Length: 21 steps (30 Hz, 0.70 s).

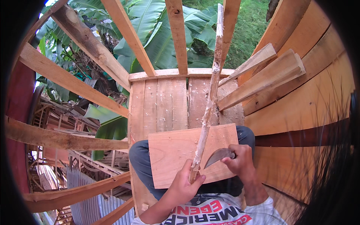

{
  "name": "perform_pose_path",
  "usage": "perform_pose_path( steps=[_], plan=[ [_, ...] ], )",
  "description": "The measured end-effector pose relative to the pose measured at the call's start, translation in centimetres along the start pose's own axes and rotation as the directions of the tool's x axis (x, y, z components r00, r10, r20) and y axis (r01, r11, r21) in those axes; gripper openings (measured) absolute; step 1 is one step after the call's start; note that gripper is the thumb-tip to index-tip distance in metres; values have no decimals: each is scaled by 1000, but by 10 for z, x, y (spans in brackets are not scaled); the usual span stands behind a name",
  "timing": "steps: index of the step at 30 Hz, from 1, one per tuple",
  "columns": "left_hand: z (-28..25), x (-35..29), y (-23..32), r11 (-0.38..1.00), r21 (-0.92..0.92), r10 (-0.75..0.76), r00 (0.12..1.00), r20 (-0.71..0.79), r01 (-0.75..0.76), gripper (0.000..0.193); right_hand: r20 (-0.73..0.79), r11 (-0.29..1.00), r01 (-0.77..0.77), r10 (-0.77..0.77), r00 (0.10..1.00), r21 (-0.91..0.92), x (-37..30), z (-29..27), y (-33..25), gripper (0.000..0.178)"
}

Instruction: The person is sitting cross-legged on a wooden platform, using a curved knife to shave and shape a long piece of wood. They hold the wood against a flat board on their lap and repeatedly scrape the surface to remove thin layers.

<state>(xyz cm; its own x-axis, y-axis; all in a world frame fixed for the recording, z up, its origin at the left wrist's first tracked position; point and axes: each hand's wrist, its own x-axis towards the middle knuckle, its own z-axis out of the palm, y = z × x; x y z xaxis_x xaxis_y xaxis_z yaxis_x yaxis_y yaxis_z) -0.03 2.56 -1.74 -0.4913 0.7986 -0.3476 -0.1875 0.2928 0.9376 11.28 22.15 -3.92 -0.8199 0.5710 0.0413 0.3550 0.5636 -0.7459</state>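
Observation:
My left hand (184,180) is closed round the lower end of a long, thin stick (208,112) with its bark largely pared off. The stick rises away from me over the lap board and past the far rail. In my right hand (240,160) is a knife (220,154) with a broad curved blade, its handle wrapped by my fingers. The blade points left, just right of the stick; a small gap seems to lie between them. Under both hands a flat wooden board (168,150) rests across my legs, with pale shavings scattered on it.
A plank floor (165,108) strewn with shavings runs to a low rail (180,72). Wooden slats (75,80) fence the left and far sides. Short timber pieces (264,79) lean at the right by a plank wall (300,108). Banana leaves (148,33) grow beyond.

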Motion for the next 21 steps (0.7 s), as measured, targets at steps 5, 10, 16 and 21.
perform_pose_path(
  steps=[5,10,16,21],
  plan=[
    [4,-4,8,974,228,6,1000,8,-7,34,-40,994,76,-80,996,-84,5,9,-8,77],
    [14,-6,6,937,336,109,994,-17,-96,32,-53,960,148,-165,985,-238,16,-4,3,70],
    [19,-14,12,959,245,-148,989,11,141,30,-322,976,70,-135,937,-206,36,-11,21,73],
    [7,-4,3,953,303,25,997,-77,0,31,-166,997,56,-63,984,-45,25,-5,11,71]
  ],
)
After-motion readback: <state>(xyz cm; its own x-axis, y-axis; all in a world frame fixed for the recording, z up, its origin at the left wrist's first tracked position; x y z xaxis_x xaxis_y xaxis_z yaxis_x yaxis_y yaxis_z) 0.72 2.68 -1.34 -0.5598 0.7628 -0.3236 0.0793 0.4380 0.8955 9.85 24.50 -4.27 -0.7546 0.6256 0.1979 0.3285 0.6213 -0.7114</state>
